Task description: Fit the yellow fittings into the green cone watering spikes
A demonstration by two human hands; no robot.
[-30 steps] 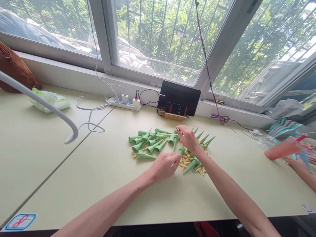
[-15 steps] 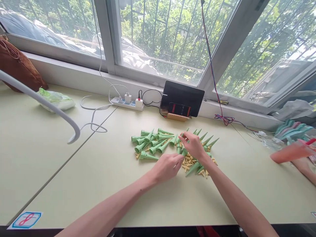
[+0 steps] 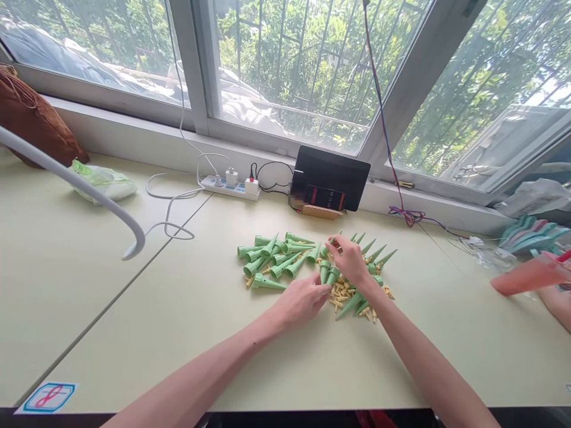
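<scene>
My left hand (image 3: 306,297) is closed round a hollow green plastic cone spike (image 3: 332,276), its ribbed wide end upward; a second green cone (image 3: 325,271) stands right beside it at my fingertips. Just above these, my right hand (image 3: 350,258) has its thumb and fingers pinched together near another green cone. What they grip is hidden or too small to name. Small yellow T-shaped plastic pieces (image 3: 341,292) lie heaped under and beside my hands. Several green cones (image 3: 276,260) form a pile to the left, and more (image 3: 378,255) lie to the right, partly covered by my right hand.
A dark tablet screen (image 3: 334,175) with a phone (image 3: 327,198) before it stands by the window. Nearby are a power strip (image 3: 229,188) and white cables. A white curved bar (image 3: 89,187) crosses the left. Another person's hand (image 3: 557,306) is near a red cup (image 3: 529,276) at right.
My right hand has shifted slightly, uncovering more of the cones at my left fingertips. Those cones' wide ends now show more upright. The piles look the same.
</scene>
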